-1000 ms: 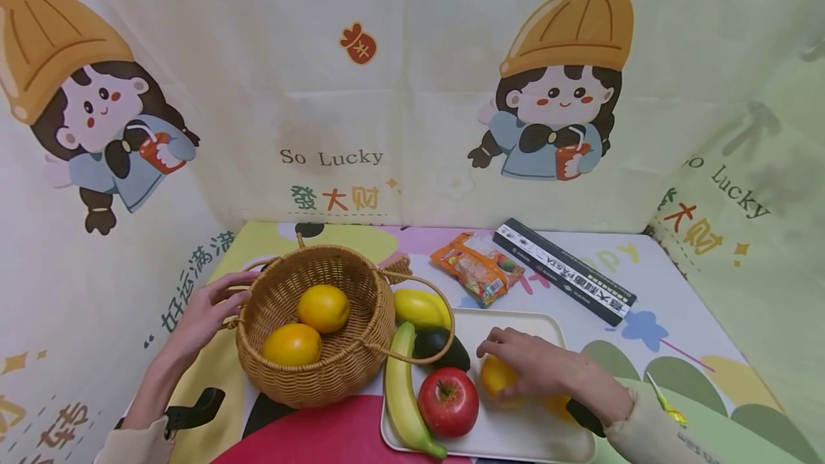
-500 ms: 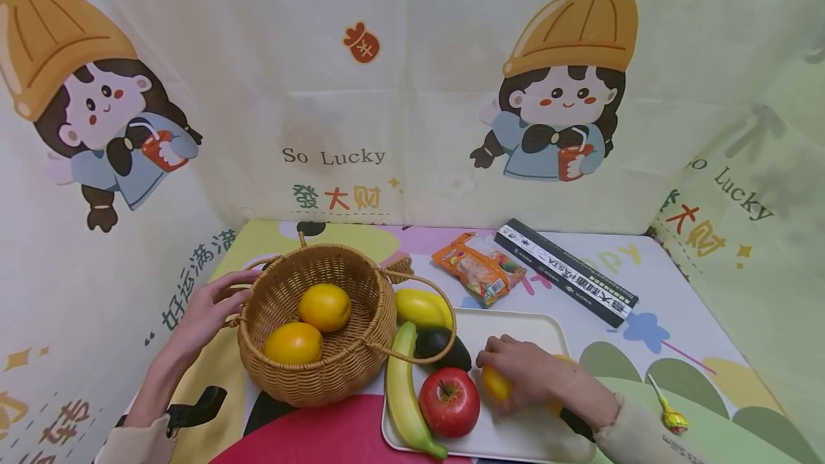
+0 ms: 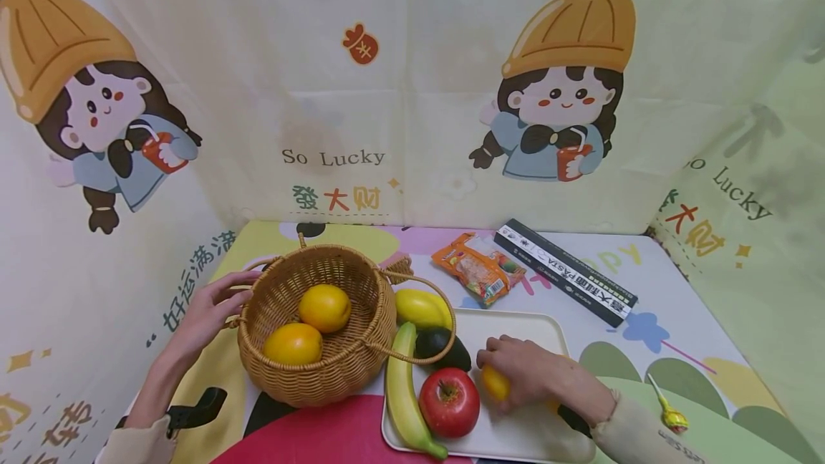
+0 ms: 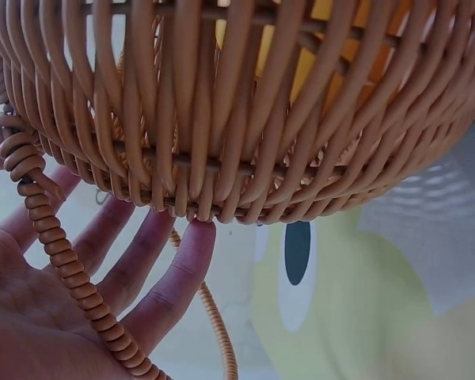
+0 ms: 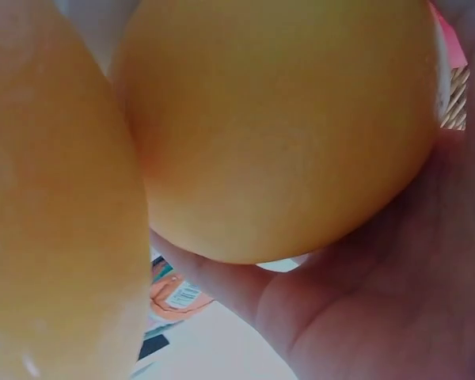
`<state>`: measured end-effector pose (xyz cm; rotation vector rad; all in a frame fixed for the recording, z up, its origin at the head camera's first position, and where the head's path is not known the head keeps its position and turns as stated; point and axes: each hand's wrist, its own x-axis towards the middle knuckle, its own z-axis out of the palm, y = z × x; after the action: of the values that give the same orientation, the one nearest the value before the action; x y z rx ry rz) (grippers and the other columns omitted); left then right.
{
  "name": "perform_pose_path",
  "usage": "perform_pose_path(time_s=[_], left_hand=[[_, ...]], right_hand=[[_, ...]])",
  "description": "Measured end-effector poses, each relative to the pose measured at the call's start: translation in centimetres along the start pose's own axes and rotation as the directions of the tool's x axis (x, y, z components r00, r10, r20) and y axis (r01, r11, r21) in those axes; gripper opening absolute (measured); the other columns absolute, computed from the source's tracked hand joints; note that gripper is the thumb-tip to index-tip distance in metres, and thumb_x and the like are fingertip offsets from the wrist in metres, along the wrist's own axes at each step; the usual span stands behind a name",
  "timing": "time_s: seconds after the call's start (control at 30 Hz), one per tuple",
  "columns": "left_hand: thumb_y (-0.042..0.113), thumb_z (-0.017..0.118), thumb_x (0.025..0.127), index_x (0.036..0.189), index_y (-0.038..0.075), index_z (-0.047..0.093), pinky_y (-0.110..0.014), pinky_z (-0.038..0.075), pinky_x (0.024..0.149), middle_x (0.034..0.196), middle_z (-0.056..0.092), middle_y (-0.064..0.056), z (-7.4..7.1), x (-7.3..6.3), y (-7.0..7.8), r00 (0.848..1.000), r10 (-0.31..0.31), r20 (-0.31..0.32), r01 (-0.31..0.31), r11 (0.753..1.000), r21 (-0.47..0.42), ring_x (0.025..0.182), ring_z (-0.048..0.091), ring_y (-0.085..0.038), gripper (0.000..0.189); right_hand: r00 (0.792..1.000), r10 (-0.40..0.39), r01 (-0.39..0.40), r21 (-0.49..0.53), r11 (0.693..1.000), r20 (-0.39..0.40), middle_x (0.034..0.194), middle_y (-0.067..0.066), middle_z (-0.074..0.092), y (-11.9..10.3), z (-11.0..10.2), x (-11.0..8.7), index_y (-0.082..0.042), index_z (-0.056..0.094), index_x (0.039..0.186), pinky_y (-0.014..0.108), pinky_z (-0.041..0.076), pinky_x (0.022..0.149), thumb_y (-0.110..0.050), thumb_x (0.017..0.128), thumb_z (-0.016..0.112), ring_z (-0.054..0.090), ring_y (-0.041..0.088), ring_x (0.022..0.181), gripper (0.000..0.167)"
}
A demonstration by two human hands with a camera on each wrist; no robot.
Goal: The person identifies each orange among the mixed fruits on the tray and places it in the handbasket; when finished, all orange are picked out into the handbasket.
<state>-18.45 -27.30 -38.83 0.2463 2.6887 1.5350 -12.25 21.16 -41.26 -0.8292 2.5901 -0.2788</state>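
Note:
A wicker basket (image 3: 316, 385) holds two orange-yellow fruits (image 3: 324, 308). My left hand (image 3: 208, 310) touches its left side with extended fingertips, and a wrapped wicker handle (image 4: 79, 285) crosses in front of the palm. On the white tray (image 3: 515, 442), my right hand (image 3: 525, 371) grips another orange-yellow fruit (image 3: 495, 382), fingers and thumb curled round it. The right wrist view shows this held fruit (image 5: 285, 127) in the palm, close beside another orange one (image 5: 55, 214). Left of the hand lie a red apple (image 3: 449, 403), a banana (image 3: 404, 385), a dark avocado (image 3: 445, 351) and a yellow fruit (image 3: 422, 308).
Behind the tray lie an orange snack packet (image 3: 480, 268) and a long black pasta box (image 3: 566, 272). A lollipop (image 3: 673, 417) lies to the right of the tray. One basket handle (image 3: 451, 306) leans out over the avocado and yellow fruit.
My right hand has lowered and curled its fingers further round the fruit on the tray. The lollipop shows more fully as the right forearm shifted. The left hand and basket stay put.

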Motion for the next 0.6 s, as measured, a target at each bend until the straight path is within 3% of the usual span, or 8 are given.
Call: perform_pose_path(time_s=[0.1,0.23,0.3,0.5,0.6], left_hand=[[0.031,0.048,0.101,0.136,0.004,0.050,-0.029,0.054,0.073,0.123,0.055,0.002,0.0,0.0,0.0,1.000,-0.005,0.003,0.005,1.000,-0.003,0.093,0.058,0.002,0.044],[0.029,0.048,0.101,0.136,0.002,0.049,-0.026,0.054,0.073,0.132,0.051,-0.019,0.1,0.1,0.0,1.000,0.006,0.003,-0.006,1.000,-0.003,0.093,0.057,0.006,0.045],[0.029,0.048,0.101,0.136,0.001,0.048,-0.025,0.054,0.073,0.133,0.050,-0.022,0.1,0.2,-0.1,1.000,0.012,0.003,-0.012,1.000,-0.005,0.094,0.056,0.007,0.045],[0.030,0.049,0.101,0.135,0.001,0.050,-0.025,0.054,0.075,0.120,0.055,0.010,0.1,0.2,-0.2,1.000,0.023,-0.001,-0.023,1.000,-0.007,0.095,0.058,0.006,0.045],[0.030,0.049,0.101,0.135,0.001,0.050,-0.024,0.054,0.075,0.116,0.054,0.017,0.0,0.1,-0.2,1.000,0.027,0.001,-0.027,1.000,-0.014,0.095,0.058,0.006,0.045]], right_hand=[[1.000,-0.017,0.017,-0.005,1.000,0.001,0.099,-0.008,0.056,-0.1,-0.2,0.0,-0.020,0.064,0.110,0.029,0.050,0.075,-0.039,0.064,0.085,0.049,0.009,0.087,0.054],[1.000,-0.017,0.017,-0.021,1.000,-0.005,0.098,-0.007,0.056,-0.2,-0.7,0.0,-0.020,0.064,0.110,0.029,0.050,0.075,-0.039,0.064,0.085,0.049,0.009,0.087,0.053],[1.000,-0.005,0.005,-0.029,1.000,-0.008,0.098,-0.007,0.055,-0.3,-1.0,0.1,-0.020,0.063,0.110,0.030,0.050,0.075,-0.039,0.064,0.085,0.049,0.010,0.088,0.054],[1.000,0.008,-0.008,-0.030,1.000,-0.014,0.101,-0.008,0.055,-0.5,-1.9,-0.1,-0.020,0.062,0.112,0.034,0.050,0.078,-0.038,0.067,0.084,0.049,0.011,0.089,0.054],[1.000,0.006,-0.006,-0.027,1.000,-0.024,0.102,-0.006,0.055,-0.5,-2.6,-0.2,-0.020,0.062,0.114,0.034,0.050,0.078,-0.038,0.067,0.084,0.050,0.012,0.090,0.054]])
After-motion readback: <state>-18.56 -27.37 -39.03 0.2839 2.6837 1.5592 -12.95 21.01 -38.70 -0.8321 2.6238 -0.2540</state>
